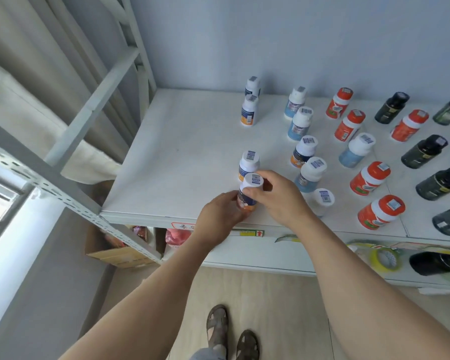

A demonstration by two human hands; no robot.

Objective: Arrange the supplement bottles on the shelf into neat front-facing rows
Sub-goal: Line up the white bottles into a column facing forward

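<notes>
Near the front edge of the white shelf (172, 157), both hands hold one supplement bottle (248, 194) upright — white cap with a barcode sticker, dark-blue and orange label. Left hand (220, 213) fingers wrap its base; right hand (278, 196) fingers pinch the cap.

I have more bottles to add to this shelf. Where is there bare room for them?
The shelf is bare on its left part, from the frame post to the navy-and-orange bottles. In that column a gap lies between the back pair and the front pair. Right of there, blue, red and dark bottles stand close together.
</notes>
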